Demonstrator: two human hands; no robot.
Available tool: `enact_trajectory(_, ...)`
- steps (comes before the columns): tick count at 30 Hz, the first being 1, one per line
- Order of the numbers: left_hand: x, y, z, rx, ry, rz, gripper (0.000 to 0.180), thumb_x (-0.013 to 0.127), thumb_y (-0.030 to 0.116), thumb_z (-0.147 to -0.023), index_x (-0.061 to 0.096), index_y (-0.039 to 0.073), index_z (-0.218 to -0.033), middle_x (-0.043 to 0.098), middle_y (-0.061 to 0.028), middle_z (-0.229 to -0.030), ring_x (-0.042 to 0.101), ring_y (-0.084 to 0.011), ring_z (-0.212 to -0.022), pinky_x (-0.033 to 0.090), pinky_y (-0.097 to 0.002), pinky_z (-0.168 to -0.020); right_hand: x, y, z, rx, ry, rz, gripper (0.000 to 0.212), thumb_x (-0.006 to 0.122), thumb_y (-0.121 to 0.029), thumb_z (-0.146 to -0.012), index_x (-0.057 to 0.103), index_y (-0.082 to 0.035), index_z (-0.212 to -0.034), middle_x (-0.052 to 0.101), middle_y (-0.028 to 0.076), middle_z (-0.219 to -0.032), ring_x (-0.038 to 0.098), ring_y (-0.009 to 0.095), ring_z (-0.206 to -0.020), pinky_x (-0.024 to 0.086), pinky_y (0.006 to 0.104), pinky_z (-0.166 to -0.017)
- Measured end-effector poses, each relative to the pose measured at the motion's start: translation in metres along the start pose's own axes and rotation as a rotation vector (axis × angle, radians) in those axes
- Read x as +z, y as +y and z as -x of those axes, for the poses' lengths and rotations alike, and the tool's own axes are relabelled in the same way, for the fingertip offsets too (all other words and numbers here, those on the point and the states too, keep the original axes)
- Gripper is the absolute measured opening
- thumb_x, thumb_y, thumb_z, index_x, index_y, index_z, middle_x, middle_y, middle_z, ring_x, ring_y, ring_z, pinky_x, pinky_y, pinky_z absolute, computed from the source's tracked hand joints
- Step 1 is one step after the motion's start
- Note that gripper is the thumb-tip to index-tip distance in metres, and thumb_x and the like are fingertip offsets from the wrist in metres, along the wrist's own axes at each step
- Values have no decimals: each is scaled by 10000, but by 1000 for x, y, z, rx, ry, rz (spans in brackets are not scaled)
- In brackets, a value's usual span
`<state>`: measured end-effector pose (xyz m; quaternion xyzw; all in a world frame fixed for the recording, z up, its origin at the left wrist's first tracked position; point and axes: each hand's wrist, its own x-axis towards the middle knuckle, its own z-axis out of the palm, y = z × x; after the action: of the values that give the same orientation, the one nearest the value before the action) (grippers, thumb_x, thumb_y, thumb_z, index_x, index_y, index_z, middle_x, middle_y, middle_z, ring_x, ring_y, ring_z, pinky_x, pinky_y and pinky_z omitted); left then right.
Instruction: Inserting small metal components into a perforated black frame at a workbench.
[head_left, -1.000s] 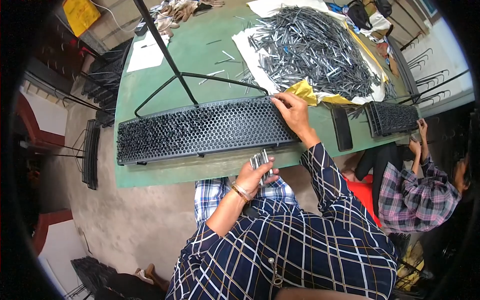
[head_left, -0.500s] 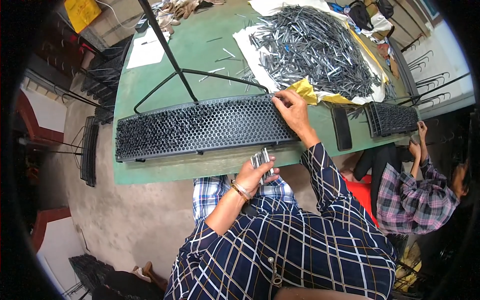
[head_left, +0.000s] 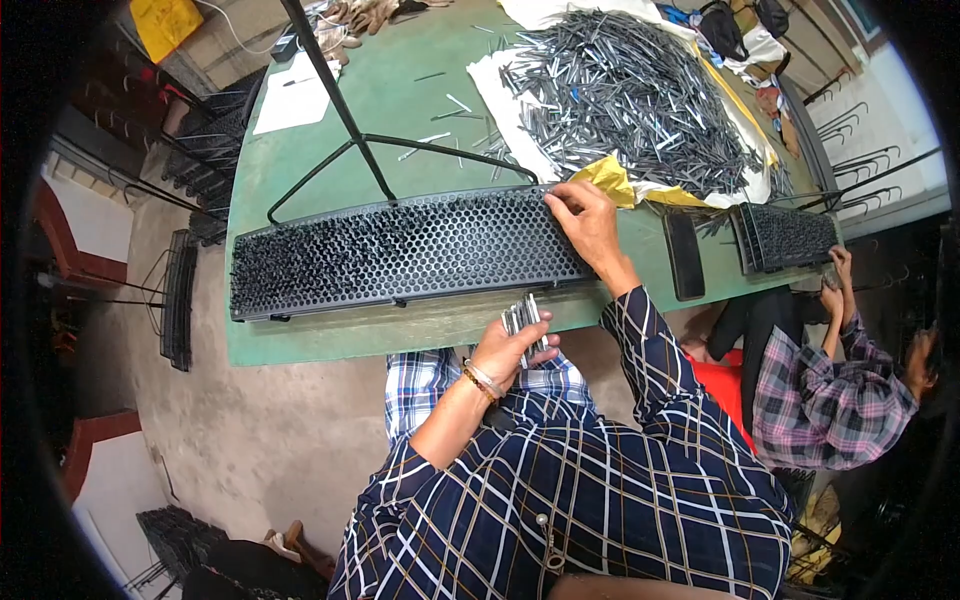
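A bundle of thin, flat metal strips (head_left: 520, 317) stands in my left hand (head_left: 500, 352), fingers closed round it below the table's near edge. In front of me is a long black rack (head_left: 465, 245) with a honeycomb of round holes. Its left part is filled with dark upright pieces, while open holes show on the right. At the rack's far right corner, my right hand (head_left: 594, 230) is pinched, thumb against fingers. Whatever sits between those fingertips is hidden or too small to make out. A black metal frame (head_left: 360, 140) rises from the rack's far side.
A big heap of dark and silvery strips (head_left: 630, 110) lies on white and yellow sheeting on the green table (head_left: 400, 100). A black phone-like slab (head_left: 683, 255) rests right of my hand. Another person (head_left: 830, 390) works at a second rack (head_left: 790, 240). White paper (head_left: 290, 105) lies far left.
Both my hands stay nearly where they were, the left still round the strips. The other person's hands have shifted slightly by the second rack.
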<state>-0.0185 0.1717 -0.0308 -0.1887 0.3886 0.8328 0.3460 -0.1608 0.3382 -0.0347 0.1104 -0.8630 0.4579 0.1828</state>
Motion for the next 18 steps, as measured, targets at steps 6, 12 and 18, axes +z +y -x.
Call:
enact_trajectory(6,-1,-2,0,2,-1,0,212,596,61,-859,564,5,-1061,589,-68,-938,620,-187,-835,577,-310,-709,-1,-3,3,-29,15,-19,128,674,-74,-786,661,8,-883,637,90,-819,614,145,-654,484,253,-584)
enact_trajectory(12,-4,2,-4,29,-11,13,248,611,76,-857,559,3,-1089,594,-71,-924,625,-182,-828,577,-300,-693,-3,1,0,-172,24,115,114,648,-65,-804,666,-2,-897,637,75,-799,598,138,-643,461,257,-559)
enact_trajectory(18,-1,15,-1,130,21,1,250,613,91,-861,572,-2,-1088,608,-79,-939,629,-176,-807,576,-302,-676,-22,-37,11,280,-301,-285,195,660,-148,-820,664,21,-915,654,79,-837,603,137,-702,479,260,-635)
